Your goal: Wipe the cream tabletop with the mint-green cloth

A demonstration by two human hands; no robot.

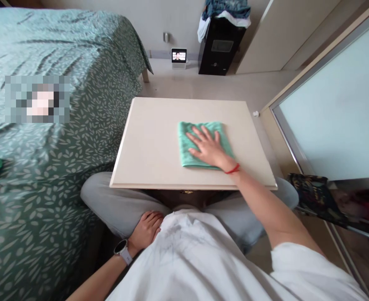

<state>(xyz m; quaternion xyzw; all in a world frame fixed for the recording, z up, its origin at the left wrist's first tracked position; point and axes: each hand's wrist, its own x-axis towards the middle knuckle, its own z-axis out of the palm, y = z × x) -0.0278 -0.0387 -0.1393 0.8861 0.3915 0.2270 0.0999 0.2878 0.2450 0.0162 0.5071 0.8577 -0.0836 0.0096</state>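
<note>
A folded green cloth lies flat on the cream tabletop, right of its middle. My right hand rests on top of the cloth, palm down with the fingers spread; a red string is round the wrist. Below the table's near edge, my left hand lies on my thigh beside the white shirt. Its fingers are bent and held close together, and nothing shows in them. A watch is on the left wrist.
A bed with a green leaf-patterned sheet stands at the left. Behind the table are a small screen on the floor and a black cabinet topped with clothes. A sliding glass panel is at the right.
</note>
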